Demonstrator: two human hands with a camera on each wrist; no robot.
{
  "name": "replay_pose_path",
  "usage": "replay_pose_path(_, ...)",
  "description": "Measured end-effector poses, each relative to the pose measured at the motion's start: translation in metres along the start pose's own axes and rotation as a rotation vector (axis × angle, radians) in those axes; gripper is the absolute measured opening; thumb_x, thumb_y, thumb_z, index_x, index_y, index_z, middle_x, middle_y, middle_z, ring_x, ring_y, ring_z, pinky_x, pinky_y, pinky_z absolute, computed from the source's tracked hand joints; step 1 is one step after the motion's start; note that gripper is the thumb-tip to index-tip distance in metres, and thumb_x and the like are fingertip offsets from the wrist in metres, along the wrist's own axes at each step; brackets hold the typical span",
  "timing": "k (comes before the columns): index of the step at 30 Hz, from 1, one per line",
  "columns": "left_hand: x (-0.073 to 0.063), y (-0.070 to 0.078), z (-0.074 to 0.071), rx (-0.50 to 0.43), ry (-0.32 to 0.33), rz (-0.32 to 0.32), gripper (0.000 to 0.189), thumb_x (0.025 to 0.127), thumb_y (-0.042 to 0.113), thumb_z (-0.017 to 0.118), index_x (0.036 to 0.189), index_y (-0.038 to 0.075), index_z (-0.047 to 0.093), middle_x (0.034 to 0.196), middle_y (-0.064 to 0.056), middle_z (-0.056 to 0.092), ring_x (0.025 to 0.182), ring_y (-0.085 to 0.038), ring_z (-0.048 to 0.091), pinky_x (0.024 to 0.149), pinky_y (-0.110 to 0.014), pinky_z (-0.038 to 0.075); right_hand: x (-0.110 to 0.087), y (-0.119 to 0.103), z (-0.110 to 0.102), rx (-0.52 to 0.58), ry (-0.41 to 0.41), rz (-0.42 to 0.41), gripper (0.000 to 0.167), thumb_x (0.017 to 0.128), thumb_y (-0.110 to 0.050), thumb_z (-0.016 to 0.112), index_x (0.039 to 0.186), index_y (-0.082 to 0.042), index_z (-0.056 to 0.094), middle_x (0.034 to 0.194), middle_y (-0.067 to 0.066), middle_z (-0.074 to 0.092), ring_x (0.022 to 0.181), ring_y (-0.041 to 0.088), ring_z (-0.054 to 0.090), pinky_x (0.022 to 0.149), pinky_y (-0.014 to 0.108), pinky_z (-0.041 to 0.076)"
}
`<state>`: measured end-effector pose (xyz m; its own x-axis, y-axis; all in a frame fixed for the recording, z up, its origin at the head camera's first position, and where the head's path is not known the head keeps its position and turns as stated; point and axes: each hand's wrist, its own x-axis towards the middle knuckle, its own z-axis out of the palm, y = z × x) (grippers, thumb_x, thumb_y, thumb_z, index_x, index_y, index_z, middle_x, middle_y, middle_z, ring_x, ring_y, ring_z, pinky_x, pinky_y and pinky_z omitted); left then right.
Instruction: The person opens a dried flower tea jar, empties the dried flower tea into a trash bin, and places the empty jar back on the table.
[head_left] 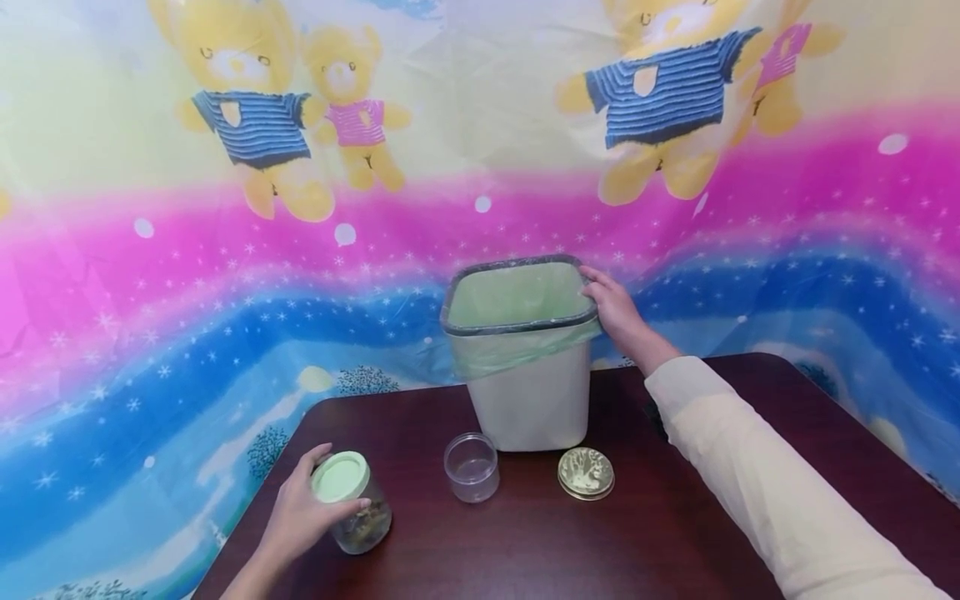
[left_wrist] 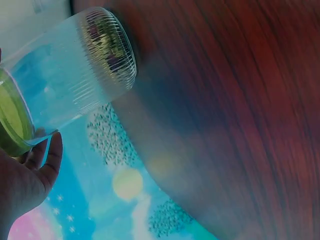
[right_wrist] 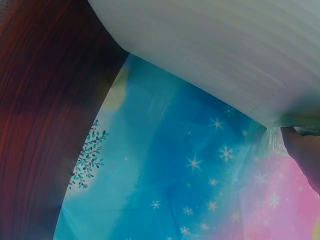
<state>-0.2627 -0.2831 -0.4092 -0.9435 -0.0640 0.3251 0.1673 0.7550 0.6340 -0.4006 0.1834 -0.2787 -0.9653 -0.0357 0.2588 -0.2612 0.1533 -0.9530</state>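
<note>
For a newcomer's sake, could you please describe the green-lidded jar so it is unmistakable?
On the dark table, find the pale bin. Closer in and to its left, the left hand grips the jar. Its pale green lid and brownish contents set it apart from the clear container.

Dark reddish-brown table (head_left: 540,550) with rounded corners, pink-and-blue backdrop (head_left: 465,200) behind, printed teddy bears (head_left: 251,125), white snowflakes (right_wrist: 226,153)

Head camera looks forward and down from above; wrist cameras, closer, share the table (head_left: 525,542).
</note>
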Motion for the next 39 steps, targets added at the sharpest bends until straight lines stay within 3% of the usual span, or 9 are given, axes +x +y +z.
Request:
replay_pose_path(10,-0.006,0.017,0.021,-0.063,-0.024,0.062,0.103,0.056,0.041,0.094,0.14,0.01,0.043,0.124,-0.012,0.058,0.102,-0.027,0.058,0.076,-0.04,0.049,0.002,0.001,0.003,0.012,-0.014,0.014,0.055,0.102,-0.019,0.037,0.155,-0.016,0.025,0.162,0.003,0.008,0.146,0.027,0.004,0.114,0.052,0.011)
replay_pose_path(21,-0.008,0.039,0.046,-0.155,-0.055,0.175,0.103,0.049,0.031,0.098,0.137,0.013,0.048,0.124,-0.005,0.06,0.104,-0.019,0.058,0.081,-0.042,0.049,0.0,0.003,0.001,0.126,-0.024,0.061,0.056,0.105,-0.023,0.035,0.157,-0.021,0.015,0.162,-0.003,-0.005,0.146,0.023,0.0,0.115,0.046,0.013)
replay_pose_path(26,-0.009,0.047,0.054,-0.183,-0.062,0.214,0.104,0.047,0.036,0.098,0.137,0.016,0.049,0.12,-0.002,0.061,0.101,-0.017,0.058,0.08,-0.041,0.049,-0.003,0.002,0.0,0.164,0.004,0.023,0.058,0.106,-0.027,0.036,0.157,-0.022,0.01,0.162,0.001,0.004,0.146,0.023,0.006,0.115,0.043,0.014)
replay_pose_path(32,-0.011,0.058,0.063,-0.207,-0.088,0.248,0.103,0.048,0.038,0.097,0.137,0.018,0.049,0.118,0.003,0.06,0.099,-0.016,0.058,0.08,-0.04,0.049,-0.01,0.001,-0.003,0.134,0.063,-0.009,0.057,0.105,-0.033,0.039,0.157,-0.021,0.018,0.16,0.006,0.016,0.141,0.028,0.023,0.111,0.04,0.025)
replay_pose_path(37,-0.011,0.068,0.071,-0.225,-0.122,0.278,0.102,0.049,0.035,0.097,0.137,0.017,0.048,0.118,0.005,0.06,0.1,-0.015,0.058,0.082,-0.039,0.049,-0.017,0.002,-0.008,0.146,0.043,-0.036,0.058,0.105,-0.029,0.039,0.156,-0.015,0.016,0.161,0.009,0.011,0.146,0.027,0.009,0.116,0.044,0.01)
replay_pose_path(39,-0.011,0.071,0.074,-0.222,-0.133,0.29,0.102,0.05,0.037,0.097,0.137,0.017,0.048,0.118,0.006,0.06,0.101,-0.015,0.058,0.083,-0.04,0.048,-0.02,0.004,-0.009,0.153,0.022,-0.039,0.058,0.106,-0.029,0.037,0.157,-0.014,0.013,0.162,0.008,0.008,0.146,0.026,0.007,0.116,0.045,0.009)
